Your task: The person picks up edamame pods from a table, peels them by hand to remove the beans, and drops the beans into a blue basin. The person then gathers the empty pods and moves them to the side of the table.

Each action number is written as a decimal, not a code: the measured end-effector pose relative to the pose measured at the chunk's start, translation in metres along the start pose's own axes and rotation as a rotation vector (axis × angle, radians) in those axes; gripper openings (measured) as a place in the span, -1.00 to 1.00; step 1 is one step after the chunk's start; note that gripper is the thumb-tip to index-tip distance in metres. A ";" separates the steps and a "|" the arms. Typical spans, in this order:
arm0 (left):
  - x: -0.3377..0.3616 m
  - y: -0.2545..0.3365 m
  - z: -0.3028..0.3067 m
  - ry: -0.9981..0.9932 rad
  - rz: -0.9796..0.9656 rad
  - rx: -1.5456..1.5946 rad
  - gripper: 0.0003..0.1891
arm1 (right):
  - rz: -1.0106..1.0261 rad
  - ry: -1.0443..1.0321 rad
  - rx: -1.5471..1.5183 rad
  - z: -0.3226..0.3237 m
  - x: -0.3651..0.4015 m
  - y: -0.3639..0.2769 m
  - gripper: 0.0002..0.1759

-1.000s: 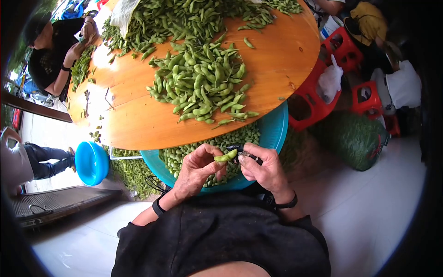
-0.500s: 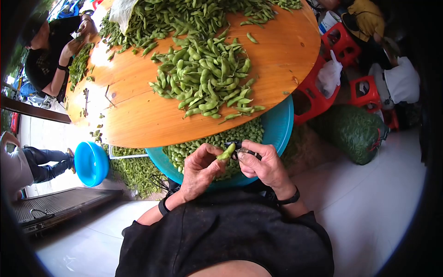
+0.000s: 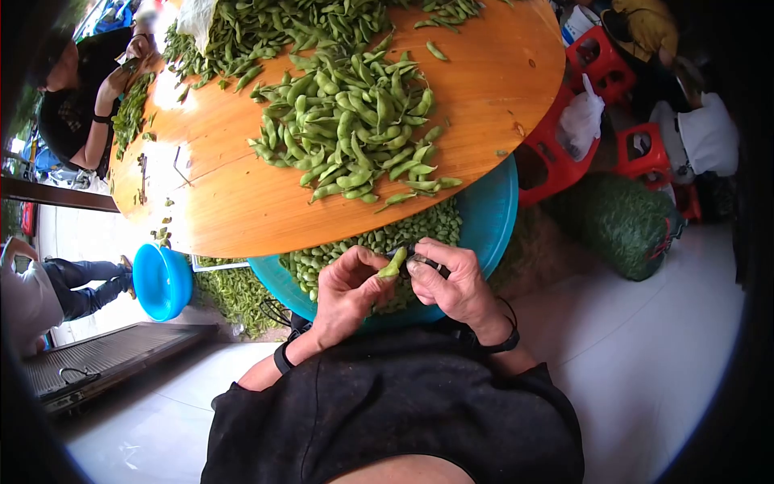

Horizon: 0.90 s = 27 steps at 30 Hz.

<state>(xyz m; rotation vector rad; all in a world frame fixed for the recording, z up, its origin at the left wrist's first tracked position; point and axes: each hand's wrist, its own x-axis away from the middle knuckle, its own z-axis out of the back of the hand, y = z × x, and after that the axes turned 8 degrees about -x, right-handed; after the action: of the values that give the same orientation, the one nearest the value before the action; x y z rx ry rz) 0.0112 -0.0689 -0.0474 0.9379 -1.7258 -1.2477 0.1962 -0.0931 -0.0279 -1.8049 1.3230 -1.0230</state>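
Observation:
My left hand (image 3: 351,294) pinches one end of a green soybean pod (image 3: 393,264) between thumb and fingertips. Close against the pod's other end, my right hand (image 3: 455,282) is closed around a small black tool (image 3: 411,247) that looks like scissors; its blades are mostly hidden. Both hands are held over a wide teal basin (image 3: 504,214) holding many shelled green soybeans (image 3: 322,264). Just beyond it, a heap of whole soybean pods (image 3: 347,121) lies on the wooden table (image 3: 484,97), whose edge overhangs the basin.
A blue basin (image 3: 161,282) stands on the floor at left, near discarded pods (image 3: 238,298). Red stools (image 3: 556,157) and a stuffed green net sack (image 3: 617,226) are at right. Another person (image 3: 101,89) handles pods across the table; someone else's legs (image 3: 76,282) show at left.
My right hand has turned slightly, and the black tool's ring no longer shows clearly. The pod stays in my left hand. The view has shifted a little.

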 end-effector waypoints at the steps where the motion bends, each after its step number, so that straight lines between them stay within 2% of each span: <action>1: -0.001 0.000 0.003 -0.067 0.139 0.211 -0.92 | 0.084 0.023 0.061 -0.001 0.000 0.000 -0.93; 3: -0.005 -0.003 0.009 -0.199 0.360 0.561 -0.91 | 0.076 -0.028 0.015 0.007 0.000 0.005 -0.89; 4: -0.006 -0.004 0.010 -0.195 0.363 0.563 -0.91 | 0.069 -0.082 -0.028 0.011 -0.001 0.006 -0.83; 6: -0.006 -0.004 0.013 -0.288 0.459 0.682 -0.91 | 0.016 -0.094 -0.092 0.014 -0.001 0.003 -0.85; 8: -0.005 -0.003 0.010 -0.309 0.454 0.696 -0.89 | -0.034 -0.105 -0.155 0.014 0.000 0.001 -0.86; 10: -0.005 -0.001 0.003 -0.209 0.304 0.313 -0.82 | -0.013 0.015 0.079 0.011 -0.001 0.001 -0.87; 11: -0.005 0.005 0.003 -0.186 0.300 0.169 -0.69 | -0.013 0.017 0.078 0.012 -0.002 0.001 -0.87; 13: -0.007 0.011 -0.003 -0.135 0.257 0.059 -0.63 | 0.283 0.031 0.595 0.013 -0.002 0.003 -0.85; 14: -0.007 0.013 -0.005 -0.079 0.210 -0.052 -0.57 | 0.279 0.030 0.594 0.012 -0.002 0.004 -0.85; 15: -0.006 0.012 -0.007 -0.102 0.178 0.035 -0.52 | 0.323 0.031 0.656 0.010 -0.001 0.004 -0.84; 16: -0.006 0.011 -0.006 -0.098 0.180 0.034 -0.52 | 0.369 0.031 0.717 0.008 -0.001 0.003 -0.83; 18: -0.009 0.007 -0.002 -0.088 0.124 -0.240 -0.57 | 0.393 0.023 0.739 0.007 -0.001 0.002 -0.84; 19: -0.010 0.011 -0.001 -0.060 0.209 -0.364 -0.64 | 0.401 0.002 0.751 0.004 -0.001 0.002 -0.83; 20: -0.011 0.010 -0.002 -0.056 0.210 -0.363 -0.64 | 0.407 -0.019 0.762 0.003 0.000 0.003 -0.82; 22: -0.012 0.008 -0.003 0.009 -0.169 -0.756 -0.67 | 0.432 -0.021 0.749 0.006 -0.002 0.006 -0.81; 23: -0.011 0.012 -0.005 0.007 -0.227 -0.825 -0.73 | 0.425 -0.025 0.758 0.007 -0.003 0.006 -0.82; 27: -0.002 0.008 -0.003 0.008 -0.187 -0.898 -0.81 | 0.396 -0.051 0.767 0.009 -0.007 0.008 -0.85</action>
<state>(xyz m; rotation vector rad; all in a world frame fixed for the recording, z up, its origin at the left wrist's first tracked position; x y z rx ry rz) 0.0136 -0.0658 -0.0398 0.5466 -0.8860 -1.8855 0.1996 -0.0880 -0.0404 -0.9462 0.9977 -1.0533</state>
